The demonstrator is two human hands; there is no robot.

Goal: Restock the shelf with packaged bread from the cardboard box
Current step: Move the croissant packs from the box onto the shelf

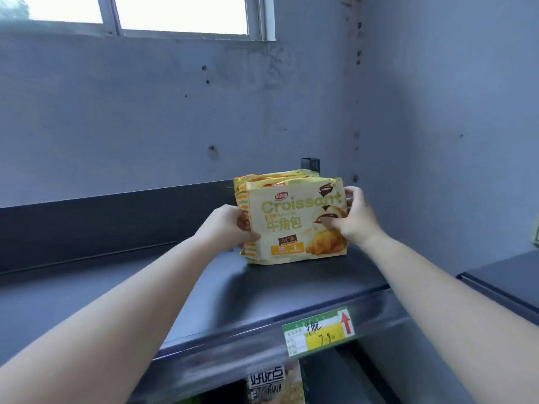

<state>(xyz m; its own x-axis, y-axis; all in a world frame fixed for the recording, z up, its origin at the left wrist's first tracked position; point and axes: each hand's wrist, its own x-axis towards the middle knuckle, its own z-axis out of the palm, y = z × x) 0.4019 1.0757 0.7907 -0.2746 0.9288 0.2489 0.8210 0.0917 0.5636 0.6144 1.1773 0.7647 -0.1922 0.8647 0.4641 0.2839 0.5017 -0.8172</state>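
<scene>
Right now both my hands are on the front croissant pack (pixel 294 221), a pale yellow bag printed with "Croissant" in green letters and a picture of a pastry at its lower right. It stands upright on the top shelf (pixel 204 287), a dark flat board, towards the shelf's right end and near the corner of the blue-grey wall (pixel 145 112).

My left hand (pixel 227 225) grips the pack's left edge: the thumb lies across the front face and the other fingers curl behind, out of sight. My right hand (pixel 354 218) holds the right edge, with the fingers (pixel 351 193) bent over the upper right corner and the thumb pressed onto the front near the chocolate picture. So both sets of fingers are closed in a pinch on the pack, one at each side.

Just behind it stand more packs (pixel 271 177) of the same kind, touching it; only their yellow tops and left sides show, and I cannot tell how many there are.

On the shelf's front lip, below and to the right of the pack, a price tag (pixel 319 332) shows green and yellow with a red arrow pointing up and handwritten figures. Under the shelf, another packet (pixel 275 381) with dark lettering shows on the lower level. A window (pixel 175 16) sits high in the wall.
</scene>
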